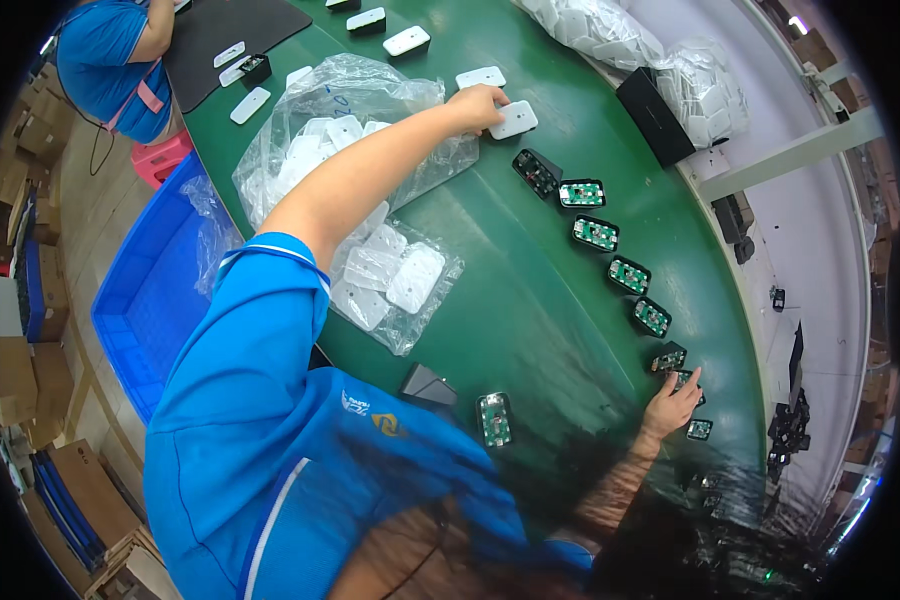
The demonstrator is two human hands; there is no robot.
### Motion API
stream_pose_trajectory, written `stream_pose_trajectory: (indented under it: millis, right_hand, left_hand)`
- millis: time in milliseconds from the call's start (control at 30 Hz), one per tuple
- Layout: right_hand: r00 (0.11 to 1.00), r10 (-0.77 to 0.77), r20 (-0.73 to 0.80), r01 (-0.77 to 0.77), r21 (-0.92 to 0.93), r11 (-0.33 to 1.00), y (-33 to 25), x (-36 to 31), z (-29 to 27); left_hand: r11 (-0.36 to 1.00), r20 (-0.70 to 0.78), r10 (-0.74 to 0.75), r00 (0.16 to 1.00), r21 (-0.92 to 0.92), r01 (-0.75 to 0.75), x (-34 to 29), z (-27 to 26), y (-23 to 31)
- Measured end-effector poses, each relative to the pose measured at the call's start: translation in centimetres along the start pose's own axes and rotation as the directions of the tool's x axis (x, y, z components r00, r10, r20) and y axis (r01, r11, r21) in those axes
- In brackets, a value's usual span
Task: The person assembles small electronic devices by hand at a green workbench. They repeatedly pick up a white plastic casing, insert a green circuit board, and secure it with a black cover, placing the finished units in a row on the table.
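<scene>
My left hand [478, 110] reaches far across the green table, its fingers closed at the left edge of a black box with a white cover [516, 119]. A white cover [481, 77] on another piece lies just beyond the hand. My right hand [673, 405], at the lower right, has its thumb and fingers around a black housing with a green circuit board [684, 381]; the hand hides part of it. Between the hands runs a curved row of open black housings [596, 233] with green boards. A dark housing [537, 173] lies tilted at the row's far end.
Clear plastic bags [270, 165] of white covers lie under and beside my left arm. A wedge-shaped black piece [429, 384] and a housing [494, 419] are near my body. A blue bin [145, 290] stands left. Another person [105, 60] sits far left. Loose hair blurs the lower right.
</scene>
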State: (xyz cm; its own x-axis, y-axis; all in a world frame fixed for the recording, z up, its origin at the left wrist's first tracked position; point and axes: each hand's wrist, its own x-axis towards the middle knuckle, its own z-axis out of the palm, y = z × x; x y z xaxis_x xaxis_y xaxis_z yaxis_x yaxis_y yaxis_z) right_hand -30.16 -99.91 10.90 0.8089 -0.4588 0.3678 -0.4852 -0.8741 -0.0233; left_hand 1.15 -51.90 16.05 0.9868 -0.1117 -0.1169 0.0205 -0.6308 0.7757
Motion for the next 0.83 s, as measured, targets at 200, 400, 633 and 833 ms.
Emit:
stream_pose_trajectory:
  millis: [200,400,633,833]
  right_hand:
    - [1.000,0.012,-0.020,-0.012,-0.033,0.999,-0.1,0.0,0.2]
    - [0.998,-0.033,-0.056,0.031,-0.043,0.999,-0.4,0.0,0.0]
    - [0.990,-0.079,-0.118,0.071,-0.075,0.995,-0.8,0.1,-0.3]
    - [1.000,0.013,0.002,-0.013,-0.014,1.000,-1.2,0.2,-0.4]
  left_hand:
    - [0.936,-0.097,0.275,0.957,0.256,-0.243,-0.3,0.7,-0.6]
    - [0.932,-0.080,0.270,0.960,0.272,-0.239,-0.4,0.5,-0.6]
    - [0.913,-0.140,0.290,0.947,0.337,-0.230,-0.7,-0.2,-0.2]
    - [0.563,0.041,0.788,0.615,0.358,-0.745,-7.6,-0.8,6.1]
